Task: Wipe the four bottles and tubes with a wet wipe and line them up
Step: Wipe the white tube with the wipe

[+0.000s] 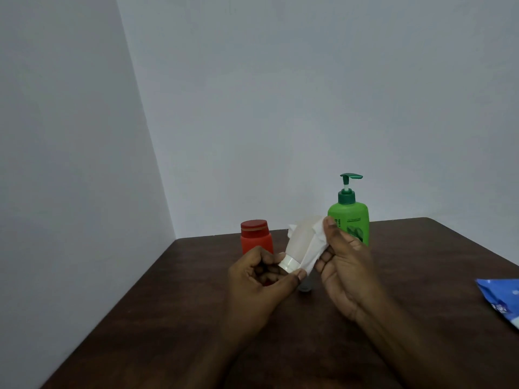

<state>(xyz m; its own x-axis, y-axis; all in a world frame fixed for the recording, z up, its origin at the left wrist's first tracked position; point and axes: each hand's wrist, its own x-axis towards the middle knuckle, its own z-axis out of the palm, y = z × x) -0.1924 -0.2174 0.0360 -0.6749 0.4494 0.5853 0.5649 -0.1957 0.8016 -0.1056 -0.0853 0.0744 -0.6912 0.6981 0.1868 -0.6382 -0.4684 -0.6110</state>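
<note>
Two hands: left hand (258, 279) pinches the white tube (302, 240) by its cap (288, 263), right hand (345, 265) clutches crumpled wipe (314, 248).

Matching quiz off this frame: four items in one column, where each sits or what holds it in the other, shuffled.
Items:
1. white tube
2. red bottle
3. green pump bottle
4. blue wipes pack

Places:
a. lying at the right edge of the table
b. upright behind the left hand
c. upright behind the right hand
d. cap pinched by the left hand, wet wipe held against it

Pairs: 1-d; 2-b; 3-c; 4-a
</note>
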